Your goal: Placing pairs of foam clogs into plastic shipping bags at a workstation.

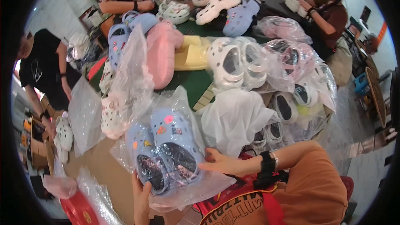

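A pair of light blue clogs point(173, 141) with colourful charms lies inside a clear plastic bag point(210, 189), in front of me. At the bag's lower left, by the heel end, my left hand point(142, 196) holds it with thumb and fingers. My right hand point(225, 164) grips the bag's right side, fingers bent against the clogs. Just beyond is a crumpled white plastic bag point(235, 116). White clogs with charms point(114, 116) sit in plastic to the left of the blue pair.
Pink slippers point(160, 58), yellow slippers point(192, 54) and bagged white clogs point(227, 64) cover the green table. More clogs point(241, 16) are piled at the back. A person in black point(48, 66) stands left, beside white clogs. Other people work at the far side. Cardboard point(98, 162) lies front left.
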Tool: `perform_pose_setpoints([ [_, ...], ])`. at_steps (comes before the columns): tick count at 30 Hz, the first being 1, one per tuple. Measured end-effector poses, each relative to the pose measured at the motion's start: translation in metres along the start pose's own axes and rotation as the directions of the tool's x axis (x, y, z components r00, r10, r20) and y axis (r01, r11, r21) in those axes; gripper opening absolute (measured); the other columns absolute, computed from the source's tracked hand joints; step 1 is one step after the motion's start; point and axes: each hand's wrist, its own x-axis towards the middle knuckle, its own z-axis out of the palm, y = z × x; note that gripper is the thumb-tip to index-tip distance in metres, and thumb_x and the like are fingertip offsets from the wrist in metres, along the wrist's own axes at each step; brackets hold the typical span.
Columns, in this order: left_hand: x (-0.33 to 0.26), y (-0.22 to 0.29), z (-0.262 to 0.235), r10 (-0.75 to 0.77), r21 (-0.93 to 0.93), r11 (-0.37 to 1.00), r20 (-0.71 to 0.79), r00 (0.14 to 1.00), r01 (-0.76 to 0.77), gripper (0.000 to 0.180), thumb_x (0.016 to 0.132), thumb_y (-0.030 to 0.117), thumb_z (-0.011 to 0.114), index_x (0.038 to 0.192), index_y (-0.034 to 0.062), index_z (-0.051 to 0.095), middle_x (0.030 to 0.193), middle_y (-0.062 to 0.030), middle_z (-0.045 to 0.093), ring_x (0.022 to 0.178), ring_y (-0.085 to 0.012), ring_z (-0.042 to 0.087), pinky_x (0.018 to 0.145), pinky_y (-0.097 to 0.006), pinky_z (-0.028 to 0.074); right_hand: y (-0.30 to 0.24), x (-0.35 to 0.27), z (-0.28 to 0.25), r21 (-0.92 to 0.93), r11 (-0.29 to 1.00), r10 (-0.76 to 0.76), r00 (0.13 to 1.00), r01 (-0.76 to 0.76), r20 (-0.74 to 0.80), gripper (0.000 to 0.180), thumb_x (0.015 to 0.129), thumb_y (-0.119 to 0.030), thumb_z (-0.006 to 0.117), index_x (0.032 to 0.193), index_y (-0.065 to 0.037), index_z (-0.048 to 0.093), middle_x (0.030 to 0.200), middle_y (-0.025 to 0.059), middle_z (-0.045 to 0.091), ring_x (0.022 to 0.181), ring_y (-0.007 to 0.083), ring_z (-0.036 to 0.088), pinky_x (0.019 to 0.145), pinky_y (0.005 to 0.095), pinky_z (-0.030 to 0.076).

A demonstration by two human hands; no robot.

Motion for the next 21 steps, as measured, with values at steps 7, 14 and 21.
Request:
perform_pose_setpoints([
  [7, 0.023, -0.016, 0.016, -0.05, -0.213, 0.976, -0.076, 0.996, 0.033, 0.058, 0.083, 0.008, 0.056, 0.132, -0.0034, 0.027, 0.125, -0.0175, 0.043, 0.109, -0.0256, 0.047, 0.096, -0.036, 0.037, 0.004, 0.022, 0.003, -0.026, 0.998, -0.052, 0.991, 0.056, 0.121, 0.103, 0.068, -0.045, 0.074, 0.134, 0.008, 0.016, 0.133, 0.0188, 0.034, 0.122, 0.0231, 0.037, 0.102, 0.0322, 0.03],
  [14, 0.005, 0.005, 0.019, -0.008, -0.244, 0.97, -0.121, 0.993, -0.022, 0.055, 0.087, 0.011, 0.047, 0.136, -0.0009, 0.024, 0.132, -0.0139, 0.039, 0.117, -0.0247, 0.043, 0.098, -0.036, 0.035, -0.02, 0.02, 0.007, 0.051, 0.998, 0.03, 0.978, -0.042, 0.204, 0.107, 0.07, -0.051, 0.071, 0.135, 0.007, 0.008, 0.132, 0.0161, 0.035, 0.118, 0.0211, 0.04, 0.098, 0.0315, 0.034],
  [21, -0.005, 0.011, 0.023, -0.002, -0.342, 0.939, -0.13, 0.991, -0.043, 0.059, 0.088, 0.006, 0.043, 0.139, -0.0018, 0.014, 0.137, -0.0173, 0.029, 0.122, -0.026, 0.036, 0.102, -0.036, 0.03, -0.021, 0.025, 0.012, 0.356, 0.933, -0.058, 0.949, -0.058, 0.309, 0.099, 0.071, -0.057, 0.065, 0.132, 0.002, 0.014, 0.128, 0.013, 0.035, 0.116, 0.0207, 0.04, 0.095, 0.0315, 0.037],
])
